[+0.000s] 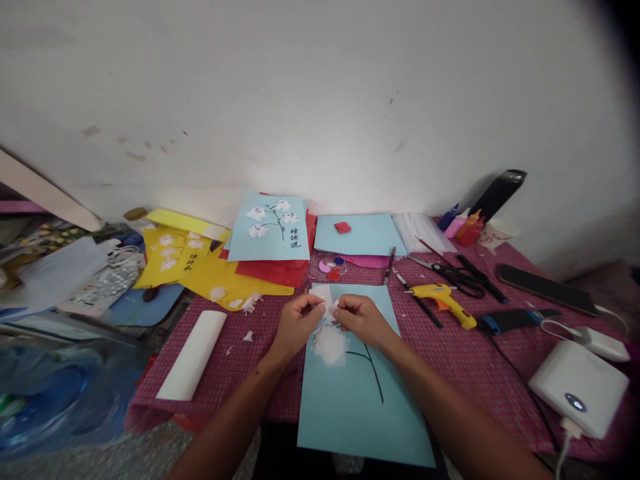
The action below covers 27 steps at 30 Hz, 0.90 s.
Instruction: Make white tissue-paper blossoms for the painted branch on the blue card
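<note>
A light blue sheet of paper (345,413) lies in front of me, with a black branch (376,380) drawn on it. Fluffy white tissue (330,345) forms a blossom at the branch's left end. Just above that blossom, my left hand (300,320) and my right hand (363,320) meet, each with thumb and forefinger pinched on a small piece of white tissue paper (329,308). Part of the piece is hidden by my fingers. A white paper square (320,291) shows behind them at the sheet's top edge.
Finished blossom pictures on blue (240,248) and yellow paper (150,263) stand at the back left. To the right lie a yellow glue gun (440,297), black scissors (457,275), a phone (545,288) and a white power bank (577,387). A folded white paper (195,353) rests on the left.
</note>
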Each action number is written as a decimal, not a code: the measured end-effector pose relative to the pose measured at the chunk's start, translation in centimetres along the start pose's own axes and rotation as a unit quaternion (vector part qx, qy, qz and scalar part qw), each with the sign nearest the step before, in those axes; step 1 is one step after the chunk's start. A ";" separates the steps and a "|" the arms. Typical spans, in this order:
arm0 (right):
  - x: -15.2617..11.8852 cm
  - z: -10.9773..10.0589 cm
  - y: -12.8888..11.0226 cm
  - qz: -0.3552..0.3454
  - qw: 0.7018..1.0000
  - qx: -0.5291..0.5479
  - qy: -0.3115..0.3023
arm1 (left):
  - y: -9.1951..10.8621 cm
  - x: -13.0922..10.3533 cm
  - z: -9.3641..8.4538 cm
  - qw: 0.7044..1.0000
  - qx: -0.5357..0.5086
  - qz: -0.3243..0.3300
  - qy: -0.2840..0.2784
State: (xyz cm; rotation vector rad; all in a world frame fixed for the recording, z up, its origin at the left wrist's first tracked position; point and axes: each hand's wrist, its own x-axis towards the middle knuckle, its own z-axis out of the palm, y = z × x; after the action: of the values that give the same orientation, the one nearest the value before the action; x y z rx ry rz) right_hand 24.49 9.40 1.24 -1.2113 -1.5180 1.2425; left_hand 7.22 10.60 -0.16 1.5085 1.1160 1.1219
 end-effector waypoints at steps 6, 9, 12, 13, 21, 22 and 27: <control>-0.1 0.4 0.8 0.023 0.999 -0.007 -0.027 | 0.1 -0.2 0.0 0.994 0.072 0.071 -0.035; -0.1 0.3 0.7 0.017 1.000 -0.011 -0.021 | 0.4 -0.2 0.0 0.990 0.099 0.092 -0.035; -0.1 0.1 0.3 0.016 0.999 -0.019 -0.021 | 0.5 -0.1 0.0 0.991 0.101 0.090 -0.021; -0.1 0.1 0.2 0.018 0.999 -0.021 -0.022 | 0.5 -0.1 0.0 0.991 0.100 0.087 -0.018; 0.1 -0.1 0.7 0.010 0.999 -0.045 -0.007 | 0.4 -0.1 -0.1 0.992 0.097 0.074 -0.021; 0.1 -0.1 0.8 -0.001 0.999 -0.051 0.002 | 0.4 -0.1 0.0 0.992 0.101 0.074 -0.022; 0.2 0.1 1.2 -0.047 0.995 -0.082 0.026 | 0.3 -0.1 0.0 0.992 0.102 0.062 -0.031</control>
State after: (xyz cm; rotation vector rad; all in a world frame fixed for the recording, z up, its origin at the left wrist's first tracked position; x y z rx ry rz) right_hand 24.57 9.61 0.09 -1.2514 -1.6453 1.0334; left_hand 7.29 10.41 0.16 1.7803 1.1348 1.0604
